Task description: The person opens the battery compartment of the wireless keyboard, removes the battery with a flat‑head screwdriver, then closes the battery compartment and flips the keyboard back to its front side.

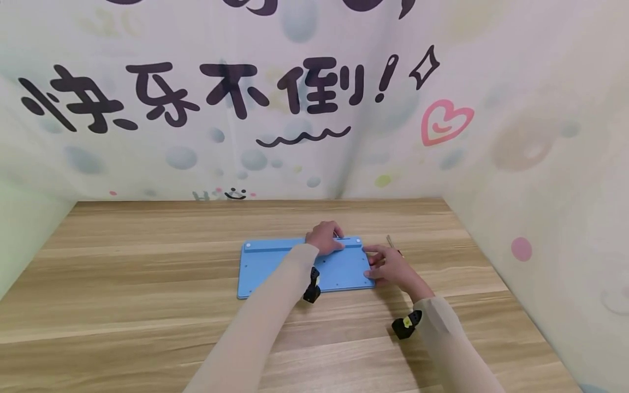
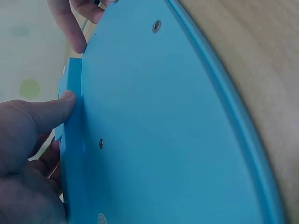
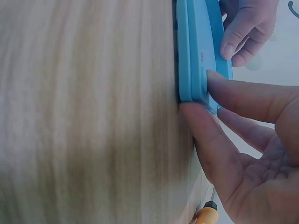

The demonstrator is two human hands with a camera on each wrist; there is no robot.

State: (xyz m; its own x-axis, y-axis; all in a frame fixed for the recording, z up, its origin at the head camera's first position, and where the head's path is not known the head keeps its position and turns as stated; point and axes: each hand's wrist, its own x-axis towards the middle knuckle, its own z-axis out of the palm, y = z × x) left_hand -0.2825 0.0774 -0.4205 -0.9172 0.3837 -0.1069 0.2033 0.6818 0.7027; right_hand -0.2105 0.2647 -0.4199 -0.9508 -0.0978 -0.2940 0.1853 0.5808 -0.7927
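A flat blue keyboard (image 1: 270,267) lies face down on the wooden table, with small screws in its underside and a raised ridge along the far edge. My left hand (image 1: 324,238) grips that ridge right of the middle; in the left wrist view the thumb presses its top and the other fingers are behind the edge. At the keyboard's right end is my right hand (image 1: 393,270). The right wrist view shows its thumb on the upper face and a finger against the lower edge, pinching the corner. The keyboard's keys are hidden underneath.
Just beyond my right hand lies a screwdriver (image 3: 207,216) with an orange handle, partly hidden by that hand in the head view. A printed white curtain (image 1: 314,164) hangs behind the table (image 1: 123,305), and another pale wall panel (image 1: 555,196) stands on the right.
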